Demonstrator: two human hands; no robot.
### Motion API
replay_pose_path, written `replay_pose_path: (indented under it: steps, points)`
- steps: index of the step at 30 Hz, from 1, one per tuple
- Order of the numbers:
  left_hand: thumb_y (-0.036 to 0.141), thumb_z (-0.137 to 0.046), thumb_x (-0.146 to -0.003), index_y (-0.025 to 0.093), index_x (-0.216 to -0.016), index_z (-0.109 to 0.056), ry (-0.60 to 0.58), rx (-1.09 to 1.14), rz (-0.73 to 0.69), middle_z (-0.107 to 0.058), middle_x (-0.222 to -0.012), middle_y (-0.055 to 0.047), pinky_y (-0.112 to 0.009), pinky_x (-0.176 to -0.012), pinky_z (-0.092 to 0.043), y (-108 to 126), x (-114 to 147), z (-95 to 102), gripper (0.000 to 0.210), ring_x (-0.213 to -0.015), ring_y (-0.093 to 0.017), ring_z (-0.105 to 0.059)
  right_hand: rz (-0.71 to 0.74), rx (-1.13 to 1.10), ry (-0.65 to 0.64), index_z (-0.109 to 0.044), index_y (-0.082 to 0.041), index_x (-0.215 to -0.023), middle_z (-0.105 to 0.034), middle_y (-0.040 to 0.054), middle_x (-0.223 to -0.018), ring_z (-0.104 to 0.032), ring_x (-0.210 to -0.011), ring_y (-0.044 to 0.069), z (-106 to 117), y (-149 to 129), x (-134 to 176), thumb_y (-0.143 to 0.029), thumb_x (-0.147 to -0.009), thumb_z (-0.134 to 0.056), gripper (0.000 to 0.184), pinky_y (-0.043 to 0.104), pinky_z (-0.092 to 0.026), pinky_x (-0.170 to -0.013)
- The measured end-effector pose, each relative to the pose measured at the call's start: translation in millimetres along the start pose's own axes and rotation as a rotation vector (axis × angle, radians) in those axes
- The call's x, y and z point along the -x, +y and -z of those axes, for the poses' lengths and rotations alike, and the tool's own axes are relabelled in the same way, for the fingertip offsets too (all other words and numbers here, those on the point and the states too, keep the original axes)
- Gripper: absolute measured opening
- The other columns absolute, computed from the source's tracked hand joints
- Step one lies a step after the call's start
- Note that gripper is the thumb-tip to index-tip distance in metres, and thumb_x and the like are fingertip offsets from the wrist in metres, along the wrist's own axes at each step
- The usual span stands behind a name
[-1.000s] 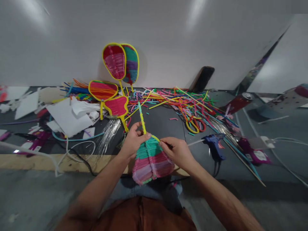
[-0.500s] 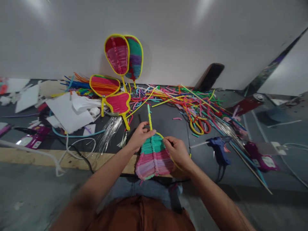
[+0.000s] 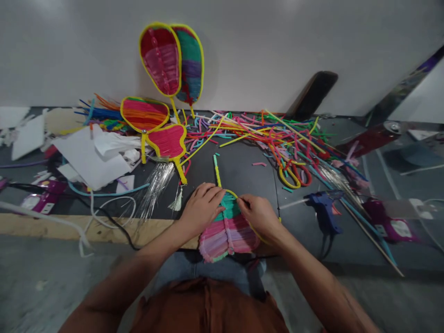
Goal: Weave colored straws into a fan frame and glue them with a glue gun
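A pipe-cleaner hand fan (image 3: 222,240) in teal, pink and lilac lies at the table's front edge, its yellow and mint handle (image 3: 217,171) pointing away from me. My left hand (image 3: 203,206) rests flat over the fan's upper left side, fingers stretched out near the handle's base. Between the thumb and fingers of my right hand (image 3: 260,215) is a yellow pipe cleaner (image 3: 230,191), curving along the fan's upper right edge. The rest of that pipe cleaner trails below the right hand. Part of the fan is hidden under both hands.
Finished yellow-rimmed fans (image 3: 159,60) stand against the wall, with two more shapes (image 3: 168,142) below them. Loose pipe cleaners (image 3: 243,129) heap along the back. Scissors (image 3: 290,178) and a blue glue gun (image 3: 324,210) lie to the right, white paper (image 3: 92,159) and cables to the left.
My left hand has gone from pinching at the handle's base to lying flat across the fan's upper left. The right hand keeps its pinch near the edge. The view has shifted slightly.
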State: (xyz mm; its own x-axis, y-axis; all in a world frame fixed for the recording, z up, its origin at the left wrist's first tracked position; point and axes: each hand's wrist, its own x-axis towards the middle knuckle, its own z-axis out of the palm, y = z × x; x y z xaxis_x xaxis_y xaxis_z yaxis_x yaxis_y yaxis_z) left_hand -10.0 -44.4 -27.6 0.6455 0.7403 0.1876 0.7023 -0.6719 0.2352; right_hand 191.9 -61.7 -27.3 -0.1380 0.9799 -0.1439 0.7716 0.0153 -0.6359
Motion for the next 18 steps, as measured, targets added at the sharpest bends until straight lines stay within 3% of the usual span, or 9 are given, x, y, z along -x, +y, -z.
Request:
replay_pose_path:
  steps: [10, 15, 18]
  points:
    - [0.024, -0.049, -0.093, 0.014, -0.129, -0.055, -0.063, -0.081, -0.008, -0.063, -0.12, -0.014, -0.053, -0.106, -0.032, 7.2, -2.4, 2.2, 0.038, -0.121, -0.031, -0.048, -0.015, 0.329, -0.044, -0.068, -0.02, -0.086, -0.074, 0.0081, -0.084, -0.065, -0.068, 0.018, 2.2, -12.1, 1.2, -0.024, -0.092, -0.043, 0.027, 0.026, -0.029, -0.055]
    - [0.026, -0.046, -0.093, 0.014, -0.13, -0.054, -0.073, -0.119, 0.011, -0.062, -0.121, -0.015, -0.052, -0.104, -0.033, 10.1, -2.1, -2.1, 0.039, -0.124, -0.032, -0.047, 0.028, 0.545, 0.011, -0.067, -0.018, -0.087, -0.071, 0.0091, -0.079, -0.066, -0.068, 0.018, -5.3, -14.8, 6.9, -0.027, -0.096, -0.04, 0.029, 0.028, -0.032, -0.055]
    - [0.026, -0.048, -0.092, 0.014, -0.128, -0.055, -0.075, -0.131, 0.014, -0.061, -0.121, -0.015, -0.05, -0.103, -0.036, 10.4, -3.1, -2.8, 0.039, -0.123, -0.031, -0.047, 0.054, 0.582, 0.096, -0.065, -0.016, -0.099, -0.07, 0.0079, -0.079, -0.065, -0.07, 0.018, -8.1, -14.4, 13.2, -0.029, -0.096, -0.044, 0.025, 0.027, -0.035, -0.057]
